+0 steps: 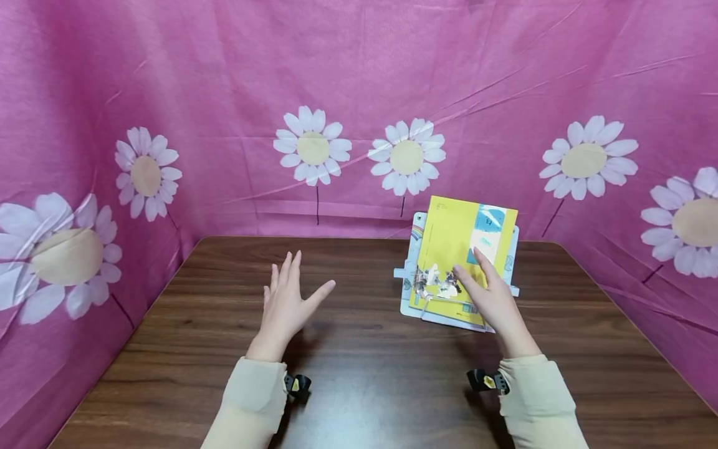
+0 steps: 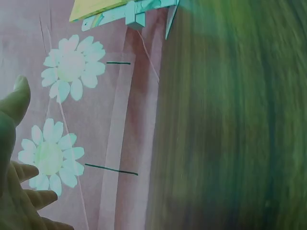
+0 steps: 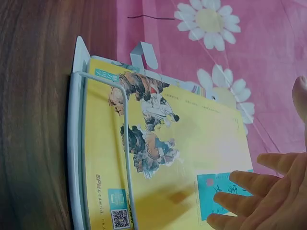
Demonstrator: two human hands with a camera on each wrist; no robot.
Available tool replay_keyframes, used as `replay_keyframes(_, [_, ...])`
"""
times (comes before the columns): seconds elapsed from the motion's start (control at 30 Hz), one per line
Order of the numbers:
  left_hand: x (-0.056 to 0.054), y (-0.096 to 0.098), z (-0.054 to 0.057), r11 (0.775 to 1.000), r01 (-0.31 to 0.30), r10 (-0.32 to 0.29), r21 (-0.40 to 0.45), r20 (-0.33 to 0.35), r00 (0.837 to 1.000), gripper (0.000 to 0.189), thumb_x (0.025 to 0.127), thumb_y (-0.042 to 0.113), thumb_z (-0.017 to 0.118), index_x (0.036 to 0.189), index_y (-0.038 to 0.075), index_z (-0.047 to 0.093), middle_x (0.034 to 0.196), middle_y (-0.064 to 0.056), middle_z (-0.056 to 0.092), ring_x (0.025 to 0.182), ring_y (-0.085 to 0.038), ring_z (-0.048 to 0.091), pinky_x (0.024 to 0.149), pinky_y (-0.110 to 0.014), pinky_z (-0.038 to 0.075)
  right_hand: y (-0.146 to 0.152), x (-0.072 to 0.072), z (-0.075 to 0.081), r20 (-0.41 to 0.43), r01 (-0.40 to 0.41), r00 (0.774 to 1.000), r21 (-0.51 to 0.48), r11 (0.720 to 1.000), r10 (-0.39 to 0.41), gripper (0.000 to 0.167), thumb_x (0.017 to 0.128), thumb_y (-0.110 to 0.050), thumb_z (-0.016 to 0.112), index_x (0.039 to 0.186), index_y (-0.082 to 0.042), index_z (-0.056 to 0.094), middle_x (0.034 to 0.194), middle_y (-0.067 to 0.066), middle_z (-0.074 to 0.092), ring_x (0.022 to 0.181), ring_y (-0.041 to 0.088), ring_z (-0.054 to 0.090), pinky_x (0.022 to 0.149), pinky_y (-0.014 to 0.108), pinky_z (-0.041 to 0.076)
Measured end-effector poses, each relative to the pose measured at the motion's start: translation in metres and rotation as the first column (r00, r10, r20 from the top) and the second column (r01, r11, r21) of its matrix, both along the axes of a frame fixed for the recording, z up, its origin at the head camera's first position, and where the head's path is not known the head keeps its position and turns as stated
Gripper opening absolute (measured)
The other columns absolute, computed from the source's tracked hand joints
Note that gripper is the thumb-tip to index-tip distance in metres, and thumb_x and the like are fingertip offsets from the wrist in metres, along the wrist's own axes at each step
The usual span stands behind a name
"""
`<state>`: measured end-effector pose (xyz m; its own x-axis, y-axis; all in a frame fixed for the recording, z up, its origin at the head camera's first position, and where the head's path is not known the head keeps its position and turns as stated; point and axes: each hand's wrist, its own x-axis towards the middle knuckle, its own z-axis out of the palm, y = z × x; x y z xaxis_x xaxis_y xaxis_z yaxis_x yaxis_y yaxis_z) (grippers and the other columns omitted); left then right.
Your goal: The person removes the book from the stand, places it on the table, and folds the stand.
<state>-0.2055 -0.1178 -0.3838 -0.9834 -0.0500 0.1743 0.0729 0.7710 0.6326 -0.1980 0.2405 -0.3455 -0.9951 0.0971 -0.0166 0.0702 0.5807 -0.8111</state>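
Note:
A yellow book (image 1: 449,237), with a blue-and-white title strip and a colourful printed illustration, leans on a light-blue book stand (image 1: 411,298) on the right of the table. In the right wrist view a pale wire bar (image 3: 127,129) runs across the lower part of the cover. My right hand (image 1: 499,308) is in front of the book's right side with fingers spread, gripping nothing, and a shadow falls on the cover. Over the left of the table my left hand (image 1: 285,308) is held up, its fingers and thumb spread and holding nothing.
The dark wooden table (image 1: 359,368) reaches back to a pink curtain (image 1: 359,62) printed with white flowers. The stand has small tabs (image 1: 400,272) jutting out at its sides. A black wrist camera (image 1: 297,385) sits at the left sleeve and another (image 1: 487,380) at the right.

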Motion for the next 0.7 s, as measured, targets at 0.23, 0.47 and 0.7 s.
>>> replay_keyframes(0.23, [-0.003,0.008,-0.001,0.996,0.017,-0.014,0.083,-0.042,0.999,0.098,0.087,0.072,0.055,0.159,0.018,0.018,0.167,-0.008,0.015,0.153,-0.039,0.008,0.119,-0.062,0.017,0.010,-0.001,-0.001,-0.051,0.037,0.998,-0.077,0.996,-0.041,0.083,0.098,-0.058,0.046,0.160,-0.016,0.011,0.165,0.017,0.017,0.151,0.043,0.014,0.118,0.065,0.013])
replay_keyframes(0.47, [-0.003,0.017,0.000,0.987,0.032,-0.024,0.156,-0.053,0.998,0.093,0.089,0.066,0.058,0.158,0.017,0.021,0.165,-0.008,0.020,0.153,-0.036,0.012,0.119,-0.062,0.019,0.019,-0.001,0.000,-0.099,0.088,0.990,-0.149,0.985,-0.104,0.079,0.100,-0.052,0.047,0.159,-0.008,0.016,0.161,0.023,0.024,0.148,0.046,0.022,0.118,0.061,0.022])
replay_keyframes(0.7, [-0.004,0.029,0.002,0.975,0.066,-0.051,0.213,-0.072,0.996,0.090,0.090,0.062,0.060,0.158,0.015,0.023,0.164,-0.009,0.023,0.152,-0.035,0.017,0.119,-0.060,0.021,0.029,-0.002,-0.004,-0.067,0.158,0.982,-0.210,0.965,-0.176,0.080,0.100,-0.054,0.044,0.159,-0.009,0.014,0.161,0.022,0.025,0.148,0.044,0.024,0.117,0.061,0.025])
